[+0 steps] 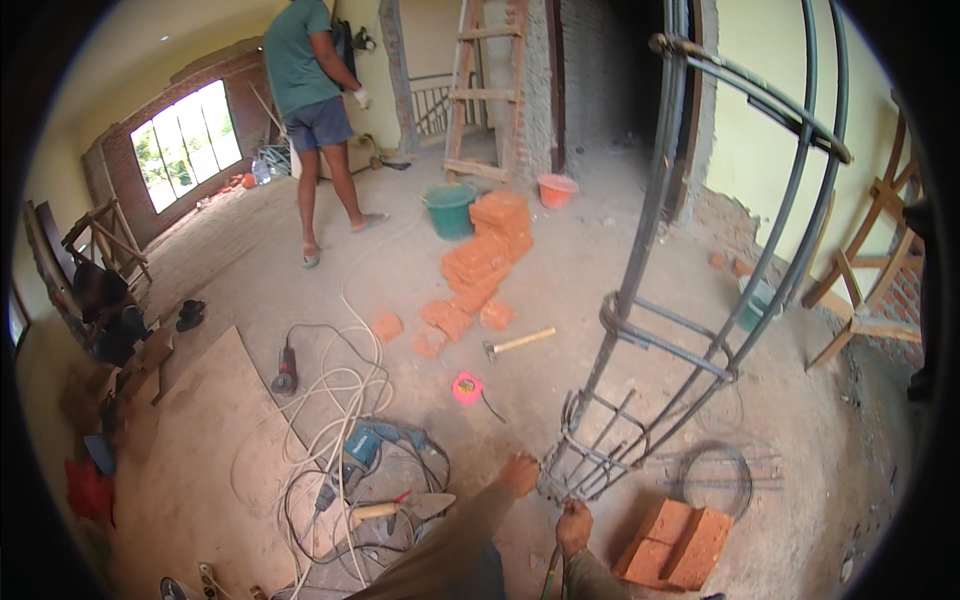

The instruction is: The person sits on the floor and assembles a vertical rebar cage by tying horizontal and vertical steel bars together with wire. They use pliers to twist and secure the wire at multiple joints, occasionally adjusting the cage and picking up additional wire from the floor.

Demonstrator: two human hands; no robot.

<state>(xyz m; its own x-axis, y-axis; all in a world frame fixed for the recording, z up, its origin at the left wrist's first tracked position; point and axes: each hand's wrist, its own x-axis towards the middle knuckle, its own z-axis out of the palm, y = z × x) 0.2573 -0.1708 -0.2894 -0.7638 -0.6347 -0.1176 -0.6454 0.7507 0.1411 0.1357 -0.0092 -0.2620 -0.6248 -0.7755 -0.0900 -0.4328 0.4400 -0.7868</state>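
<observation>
A tall rebar cage of long steel bars and square stirrups rises at a slant from the floor on the right. My left hand is closed at the left side of its lower end; what its fingers grip is too small to make out. Just below that end, my right hand is closed too, thumb side toward the bars. A thin dark handle-like piece shows beneath the right hand, and I cannot tell its kind or whether the hand grips it.
Bricks lie right of my hands, beside coiled wire. To the left are a power drill, tangled cable, trowel and angle grinder. Ahead are a hammer, tape measure, green bucket and a standing person.
</observation>
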